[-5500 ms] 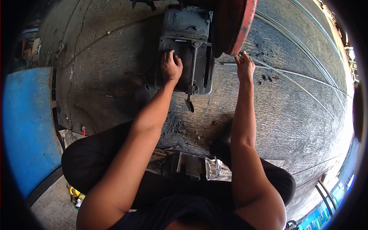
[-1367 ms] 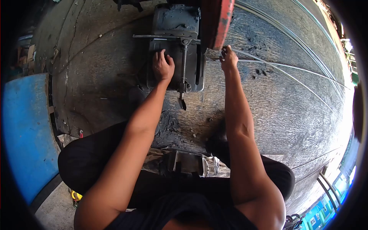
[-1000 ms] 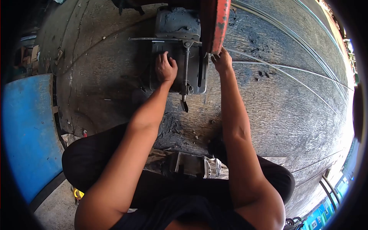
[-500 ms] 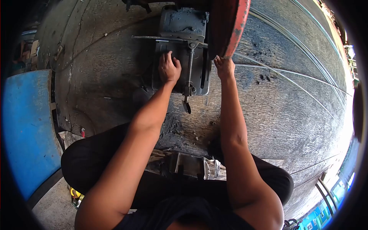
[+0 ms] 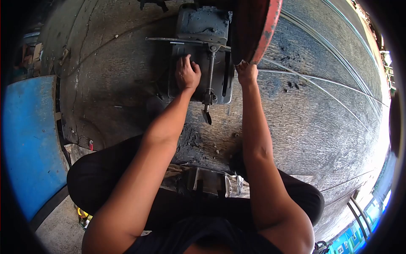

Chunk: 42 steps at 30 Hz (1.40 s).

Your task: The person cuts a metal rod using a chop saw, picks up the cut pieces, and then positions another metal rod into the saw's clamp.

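Note:
My left hand [image 5: 187,76] rests on the dark metal base [image 5: 177,91] of what looks like a cut-off saw, its fingers stretched forward. Just right of it, a threaded vise screw [image 5: 211,72] with a crank handle [image 5: 207,117] runs along the base. A thin metal rod [image 5: 158,39] lies across the base by the vise jaw. My right hand [image 5: 247,74] is closed at the lower end of the red blade guard [image 5: 266,36]; its fingertips are partly hidden there. The saw's upper parts are cut off by the frame's top edge.
The base stands on a worn, blackened board [image 5: 292,127]. Several long metal rods [image 5: 334,51] stretch across its right side. A blue panel [image 5: 29,139] is at the left. Near my legs lies a metal piece [image 5: 207,182]. Dark grit [image 5: 190,144] is scattered in front of the base.
The red guard appears slightly farther right in view, and my right hand has shifted slightly left. My left hand stays on the base.

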Tool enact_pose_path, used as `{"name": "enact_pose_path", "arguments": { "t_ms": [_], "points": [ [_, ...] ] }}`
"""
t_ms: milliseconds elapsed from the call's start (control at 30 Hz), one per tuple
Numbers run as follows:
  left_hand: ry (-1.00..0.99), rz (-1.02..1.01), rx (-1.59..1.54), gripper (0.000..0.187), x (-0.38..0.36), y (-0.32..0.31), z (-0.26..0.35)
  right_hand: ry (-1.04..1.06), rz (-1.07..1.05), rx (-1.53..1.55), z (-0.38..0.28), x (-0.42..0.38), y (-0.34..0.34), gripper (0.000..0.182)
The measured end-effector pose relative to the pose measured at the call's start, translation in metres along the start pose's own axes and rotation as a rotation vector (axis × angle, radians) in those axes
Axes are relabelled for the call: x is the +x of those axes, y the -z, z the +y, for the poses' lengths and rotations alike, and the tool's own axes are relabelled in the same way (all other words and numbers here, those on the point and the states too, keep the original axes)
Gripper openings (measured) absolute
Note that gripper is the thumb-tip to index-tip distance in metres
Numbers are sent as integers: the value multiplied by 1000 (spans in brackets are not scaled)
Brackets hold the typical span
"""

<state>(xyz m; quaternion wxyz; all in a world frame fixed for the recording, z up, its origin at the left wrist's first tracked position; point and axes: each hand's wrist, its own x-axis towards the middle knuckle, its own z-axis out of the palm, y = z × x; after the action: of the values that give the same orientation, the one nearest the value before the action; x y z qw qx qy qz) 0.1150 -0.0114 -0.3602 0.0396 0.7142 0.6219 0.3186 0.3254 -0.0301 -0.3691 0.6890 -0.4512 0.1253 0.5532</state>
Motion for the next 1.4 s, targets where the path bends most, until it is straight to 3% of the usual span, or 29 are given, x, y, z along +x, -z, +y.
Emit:
{"name": "enact_pose_path", "arguments": {
  "t_ms": [333,733,800,867,933,1033,1167,1233,1400],
  "points": [
    [-9,-3,11,27,0,0,-1,22,-71,-57,8,14,7,25],
    [-4,-2,7,27,-1,0,1,34,26,-185,3,-2,-8,22],
    [-28,19,3,27,0,1,1,102,34,-396,3,-9,-18,22],
    [-23,12,5,27,0,1,0,141,43,-388,11,-2,-17,20],
    [-18,6,5,27,1,1,1,311,106,-349,17,2,-16,20],
    [-16,5,6,26,1,1,0,405,34,-368,21,1,-11,21],
    [-17,0,16,27,0,1,0,431,66,-493,24,0,-12,24],
    [-5,-7,-5,26,1,0,0,446,-57,-674,23,0,-11,28],
    [-46,22,27,28,1,1,0,437,-66,-643,27,-3,-11,31]
  ]
}}
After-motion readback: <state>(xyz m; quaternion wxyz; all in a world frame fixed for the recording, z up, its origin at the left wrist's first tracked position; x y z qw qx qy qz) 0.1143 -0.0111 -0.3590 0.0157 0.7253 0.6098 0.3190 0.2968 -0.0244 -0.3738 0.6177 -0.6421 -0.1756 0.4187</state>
